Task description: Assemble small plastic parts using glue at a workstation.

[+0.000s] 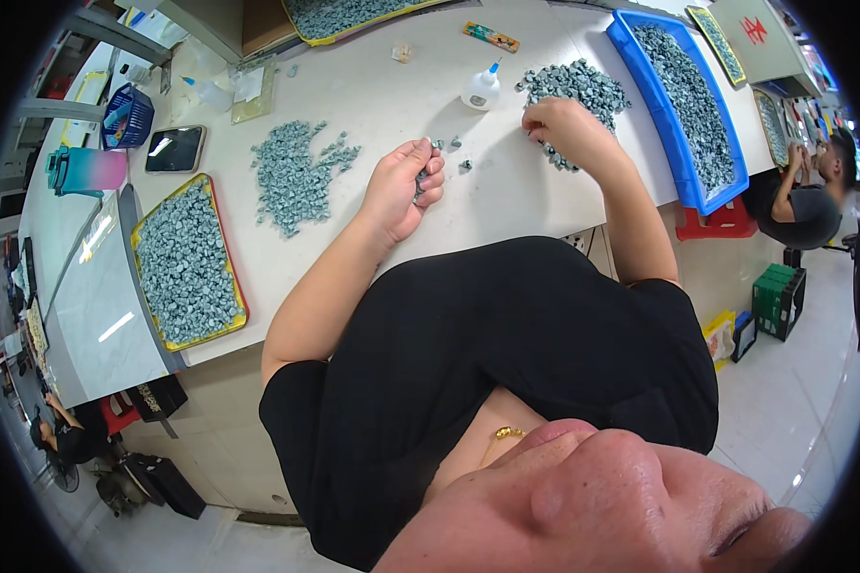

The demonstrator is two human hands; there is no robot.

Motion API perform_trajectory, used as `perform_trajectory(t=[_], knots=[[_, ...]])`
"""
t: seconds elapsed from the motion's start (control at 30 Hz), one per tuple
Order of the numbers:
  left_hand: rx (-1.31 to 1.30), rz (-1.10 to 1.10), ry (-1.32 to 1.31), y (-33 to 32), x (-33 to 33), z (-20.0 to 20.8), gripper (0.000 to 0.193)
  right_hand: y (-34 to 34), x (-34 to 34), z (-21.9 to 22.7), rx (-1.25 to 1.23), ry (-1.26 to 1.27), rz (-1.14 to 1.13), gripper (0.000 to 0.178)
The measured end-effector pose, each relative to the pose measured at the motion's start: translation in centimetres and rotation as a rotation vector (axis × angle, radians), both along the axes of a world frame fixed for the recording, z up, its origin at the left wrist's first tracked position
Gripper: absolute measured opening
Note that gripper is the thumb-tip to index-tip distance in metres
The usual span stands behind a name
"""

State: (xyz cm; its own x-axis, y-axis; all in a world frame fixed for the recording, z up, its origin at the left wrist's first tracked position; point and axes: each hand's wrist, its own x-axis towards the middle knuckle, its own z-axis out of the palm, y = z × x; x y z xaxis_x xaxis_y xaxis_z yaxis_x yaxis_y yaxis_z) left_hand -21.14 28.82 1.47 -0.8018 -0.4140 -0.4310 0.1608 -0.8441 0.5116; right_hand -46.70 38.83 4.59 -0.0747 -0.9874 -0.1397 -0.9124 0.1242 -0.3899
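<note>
My left hand (403,186) rests on the white table (373,95), its fingers curled around several small grey-green pieces. My right hand (562,129) reaches into a loose pile of the same grey-green pieces (583,91) farther right, fingers pinched at its near edge. A few single pieces (457,153) lie on the table between the two hands. A second spread-out pile of pieces (296,172) sits to the left of my left hand. A small white glue bottle with a blue tip (482,88) stands just beyond the hands.
A yellow-rimmed tray (186,263) full of pieces lies at the left, a blue bin (683,100) full of them at the right. A phone (174,148), a blue basket (127,116) and a teal-and-pink cup (84,170) sit far left. Another person (812,191) works at the right.
</note>
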Motion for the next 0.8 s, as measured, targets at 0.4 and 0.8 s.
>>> perform_trajectory(t=[0.4,0.8], knots=[[0.027,-0.023,0.025,0.2,0.1,0.6,0.019,0.1,2.1,0.6,-0.048,-0.006,-0.083,0.014],[0.046,-0.046,0.202,0.1,0.3,0.8,0.019,-1.8,8.4,0.9,-0.206,-1.076,-0.141,0.015]])
